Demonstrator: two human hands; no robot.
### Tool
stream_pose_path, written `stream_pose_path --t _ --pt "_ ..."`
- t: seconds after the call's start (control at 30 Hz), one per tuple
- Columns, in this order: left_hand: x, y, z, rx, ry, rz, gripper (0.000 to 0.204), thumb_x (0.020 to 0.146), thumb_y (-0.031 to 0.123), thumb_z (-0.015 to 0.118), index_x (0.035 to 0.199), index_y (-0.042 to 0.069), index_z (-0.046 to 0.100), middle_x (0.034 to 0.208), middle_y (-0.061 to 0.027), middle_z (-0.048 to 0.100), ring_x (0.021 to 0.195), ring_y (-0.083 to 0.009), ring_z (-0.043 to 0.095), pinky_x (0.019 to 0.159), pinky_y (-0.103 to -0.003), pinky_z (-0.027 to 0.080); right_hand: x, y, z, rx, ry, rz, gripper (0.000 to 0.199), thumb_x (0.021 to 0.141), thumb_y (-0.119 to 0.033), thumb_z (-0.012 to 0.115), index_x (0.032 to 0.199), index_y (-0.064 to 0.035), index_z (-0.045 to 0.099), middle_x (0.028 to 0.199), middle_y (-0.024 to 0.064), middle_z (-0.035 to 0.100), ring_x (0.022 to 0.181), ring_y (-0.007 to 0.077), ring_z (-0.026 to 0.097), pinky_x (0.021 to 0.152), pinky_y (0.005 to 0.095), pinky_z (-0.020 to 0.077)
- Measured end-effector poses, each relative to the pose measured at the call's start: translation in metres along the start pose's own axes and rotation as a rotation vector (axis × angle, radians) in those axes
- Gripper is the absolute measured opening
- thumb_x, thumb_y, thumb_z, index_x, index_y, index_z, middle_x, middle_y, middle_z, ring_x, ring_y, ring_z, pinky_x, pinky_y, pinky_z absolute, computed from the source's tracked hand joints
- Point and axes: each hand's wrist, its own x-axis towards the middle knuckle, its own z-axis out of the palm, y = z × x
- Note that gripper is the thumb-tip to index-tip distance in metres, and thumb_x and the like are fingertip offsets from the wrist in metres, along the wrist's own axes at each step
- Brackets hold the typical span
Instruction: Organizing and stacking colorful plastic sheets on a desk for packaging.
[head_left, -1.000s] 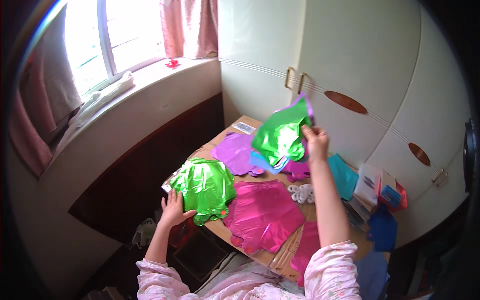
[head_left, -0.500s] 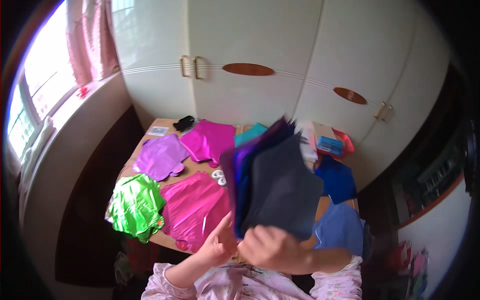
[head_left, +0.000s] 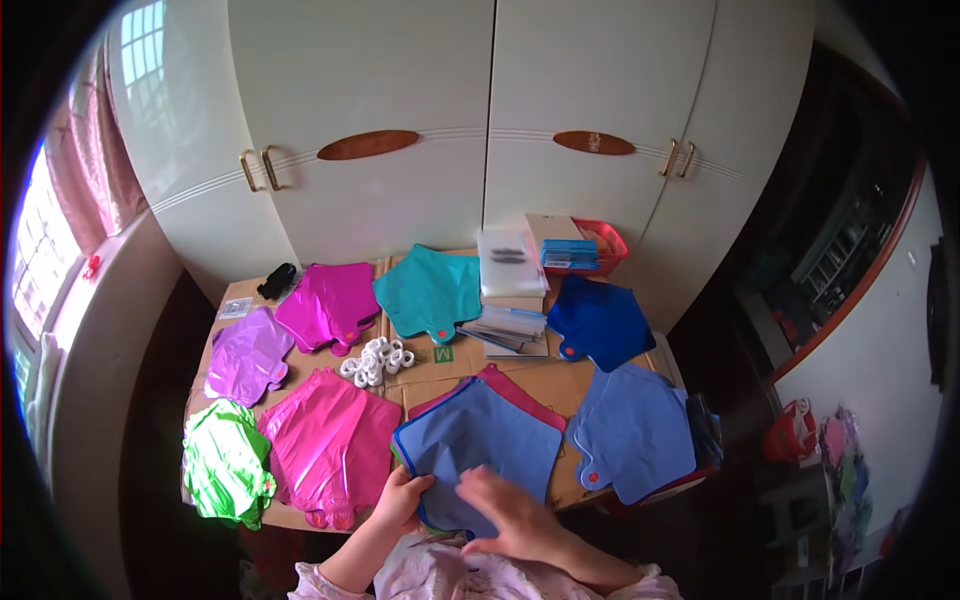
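A fanned stack of flat, uninflated foil balloons [head_left: 480, 440], star-shaped, lies before me with a blue-grey one on top. Magenta, green and darker blue edges peek out beneath it. My left hand [head_left: 402, 497] pinches the stack's lower left edge, its thumb on top. Over the lower right part of the stack, my right hand [head_left: 515, 518] is slightly blurred, fingers stretched out and holding nothing. Left of the stack lies a hot pink balloon pile [head_left: 330, 440]; to its right, a blue-grey pile [head_left: 635, 430].
On the cardboard-covered table [head_left: 400, 385] lie green [head_left: 225, 460], lilac [head_left: 248, 352], magenta [head_left: 325, 305], teal [head_left: 430, 290] and navy [head_left: 603, 320] balloon piles. White rings [head_left: 376, 362], stacked cards [head_left: 510, 330] and a red basket [head_left: 612, 245] sit among them. White cabinets [head_left: 370, 200] stand behind.
The raised, tilted stack with dark grey on top is now lower and flatter, showing blue-grey. My right hand has let go and opened. The view has swung right.
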Motion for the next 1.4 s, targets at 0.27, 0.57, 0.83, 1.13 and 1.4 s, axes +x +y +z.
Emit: stream_pose_path --t 0.27,0.57,0.83,1.13,1.4 --pt "0.008 0.011 0.009 0.106 -0.019 0.037 0.049 0.086 -0.004 0.051 0.132 0.003 0.037 0.123 -0.0135 0.053 0.11 -0.0258 0.055 0.093 -0.041 0.047 -0.062 0.056 0.026 -0.071 0.389 0.421 0.068 0.081 -0.036 0.069 0.131 0.0001 0.039 0.141 0.0299 0.026 0.13 0.045 0.03 0.106 0.0485 0.028" --pt "0.05 0.009 0.007 0.482 -0.059 0.288 0.061 0.082 -0.007 0.054 0.137 0.004 0.03 0.122 -0.0116 0.052 0.113 -0.0215 0.051 0.096 -0.035 0.042 -0.049 0.061 0.018 0.004 0.333 0.423 0.058 0.083 -0.035 0.068 0.124 -0.001 0.047 0.139 0.0277 0.031 0.125 0.041 0.038 0.101 0.0456 0.034" --pt "0.016 0.011 -0.005 0.831 0.181 0.667 0.067 0.079 -0.004 0.059 0.137 0.002 0.026 0.123 -0.0135 0.044 0.108 -0.0233 0.051 0.09 -0.033 0.044 -0.016 0.096 -0.016 -0.081 0.334 0.399 0.025 0.088 -0.017 0.057 0.11 -0.0032 0.058 0.129 0.0201 0.049 0.117 0.0392 0.048 0.098 0.0437 0.0397" --pt "-0.073 -0.039 -0.015 0.352 -0.208 -0.213 0.034 0.087 0.004 0.056 0.12 -0.003 0.053 0.112 -0.0131 0.06 0.103 -0.0186 0.058 0.09 -0.031 0.045 0.058 0.178 0.004 -0.39 0.187 0.388 0.045 0.09 -0.016 0.05 0.129 0.0025 0.037 0.127 0.0263 0.045 0.123 0.0438 0.038 0.107 0.049 0.0269" --pt "-0.042 -0.082 0.01 -0.239 -0.161 -0.477 0.04 0.092 0.01 0.052 0.123 -0.013 0.042 0.125 -0.0219 0.052 0.116 -0.028 0.053 0.102 -0.039 0.042 0.048 0.146 0.016 -0.142 0.116 0.451 0.043 0.092 -0.017 0.047 0.13 0.0013 0.037 0.128 0.025 0.046 0.121 0.0393 0.043 0.102 0.0427 0.0359"
